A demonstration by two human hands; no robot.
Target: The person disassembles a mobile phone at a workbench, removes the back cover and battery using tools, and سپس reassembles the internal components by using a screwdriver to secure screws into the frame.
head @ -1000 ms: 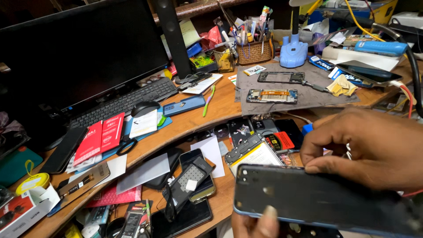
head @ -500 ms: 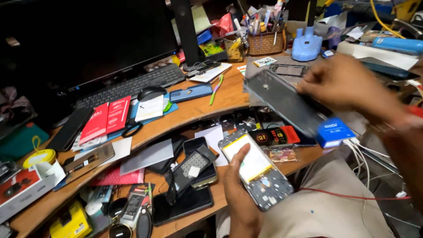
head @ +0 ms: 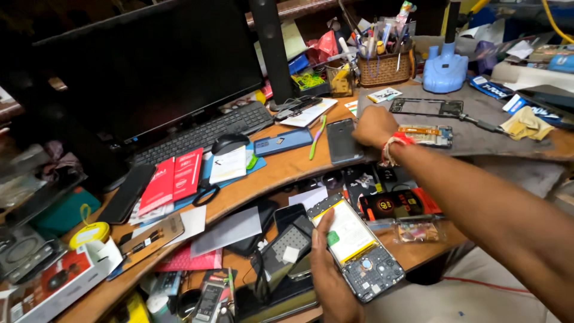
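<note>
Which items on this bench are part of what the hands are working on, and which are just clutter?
In hand:
- opened phone, held by left hand
- dark back cover, under right hand

Lying about:
- keyboard
- mouse
- basket of tools
- red booklets

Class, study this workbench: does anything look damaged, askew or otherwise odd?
Yes. The phone in the left hand has no back, so its battery and circuit board are bare. The right hand rests on a dark back cover lying on the desk edge.
</note>
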